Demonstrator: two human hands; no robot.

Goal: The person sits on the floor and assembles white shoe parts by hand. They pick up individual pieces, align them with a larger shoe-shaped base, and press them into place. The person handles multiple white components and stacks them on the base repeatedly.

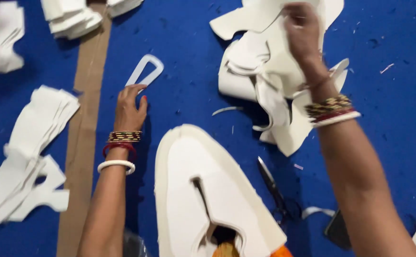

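Note:
My left hand [129, 109] reaches forward over the blue floor cloth [189, 90], its fingertips touching a white loop-shaped cutout [144, 70]. My right hand [303, 31] is raised at the upper right, blurred, gripping a sheet from a loose heap of white foam scraps [265, 71]. Both wrists wear bangles. A thick stack of white shoe-upper shaped pieces [208, 190] lies close to me between my arms.
Black scissors [274, 188] lie right of the stack. A brown cardboard strip [84, 123] runs down the left. Piles of white cut pieces [27, 152] sit at left and at the top [72, 19]. A dark phone [337, 231] lies near my right arm.

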